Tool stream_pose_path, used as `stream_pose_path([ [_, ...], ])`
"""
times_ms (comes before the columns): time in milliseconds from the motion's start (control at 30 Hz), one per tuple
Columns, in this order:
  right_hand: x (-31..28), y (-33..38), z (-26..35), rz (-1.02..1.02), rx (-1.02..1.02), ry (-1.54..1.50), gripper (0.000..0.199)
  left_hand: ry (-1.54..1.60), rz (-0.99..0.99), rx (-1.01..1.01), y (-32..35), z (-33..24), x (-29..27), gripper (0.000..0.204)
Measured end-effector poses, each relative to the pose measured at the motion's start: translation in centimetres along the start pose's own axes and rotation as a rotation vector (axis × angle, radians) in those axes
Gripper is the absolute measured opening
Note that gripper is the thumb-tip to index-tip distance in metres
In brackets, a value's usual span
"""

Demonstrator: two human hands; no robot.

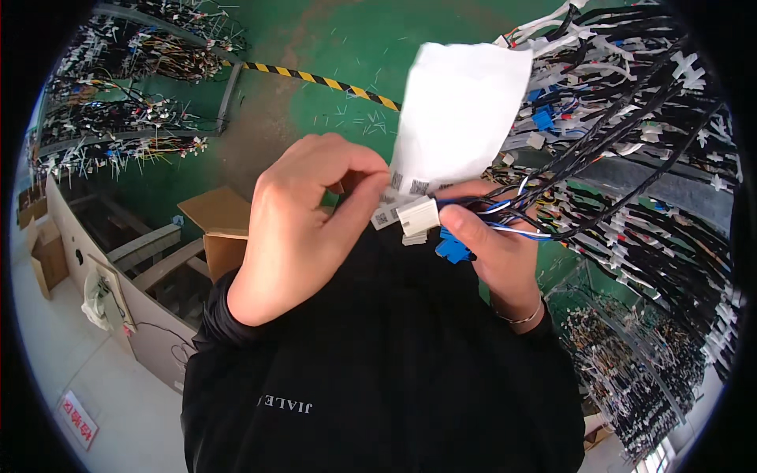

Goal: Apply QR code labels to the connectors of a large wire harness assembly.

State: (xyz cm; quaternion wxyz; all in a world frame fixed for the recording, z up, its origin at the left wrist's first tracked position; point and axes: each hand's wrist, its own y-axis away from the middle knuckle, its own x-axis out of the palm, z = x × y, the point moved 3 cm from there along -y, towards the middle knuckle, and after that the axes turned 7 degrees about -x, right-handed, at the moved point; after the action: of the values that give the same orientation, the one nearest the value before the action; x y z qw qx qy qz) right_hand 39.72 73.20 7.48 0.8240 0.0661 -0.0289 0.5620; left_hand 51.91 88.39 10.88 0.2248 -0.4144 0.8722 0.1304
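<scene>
My left hand (303, 209) is closed in a pinch, thumb and forefinger at the lower left corner of a white label sheet (465, 110) with small printed code squares. A small label (385, 217) shows just below those fingertips, beside a white connector (418, 214). My right hand (501, 252) grips a wire harness (552, 181) just behind its connectors, thumb on top. A second pale connector sits under the first, and a blue connector (453, 247) hangs below the thumb. The sheet stands up behind the right fingers; how they touch it is hidden.
Bundles of black harnesses (646, 236) hang on a rack close at my right. More harness racks (134, 87) stand at the far left. A cardboard box (221, 229) and a grey bench panel (118, 292) are at left. Yellow-black tape (315, 79) crosses the green floor.
</scene>
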Motion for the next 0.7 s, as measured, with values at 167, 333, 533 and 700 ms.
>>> stream_pose_path([
  [167, 0.1, -0.2, -0.3, -0.024, 0.071, -0.071, 0.020, -0.075, -0.193, 0.260, 0.3, 0.0, -0.2, 0.014],
  [333, -0.1, -0.2, 0.1, 0.011, 0.081, -0.052, 0.019, -0.317, -0.225, 0.918, 1.5, -1.2, -1.1, 0.036],
  [533, -0.7, 0.3, 0.0, -0.033, 0.024, 0.026, 0.017, -0.316, -0.022, 0.448, 1.6, -1.6, -1.1, 0.040],
  [700, -0.1, 0.5, 0.7, 0.009, 0.003, -0.027, 0.015, -0.331, -0.052, 0.389, 1.8, -1.1, 0.3, 0.034],
])
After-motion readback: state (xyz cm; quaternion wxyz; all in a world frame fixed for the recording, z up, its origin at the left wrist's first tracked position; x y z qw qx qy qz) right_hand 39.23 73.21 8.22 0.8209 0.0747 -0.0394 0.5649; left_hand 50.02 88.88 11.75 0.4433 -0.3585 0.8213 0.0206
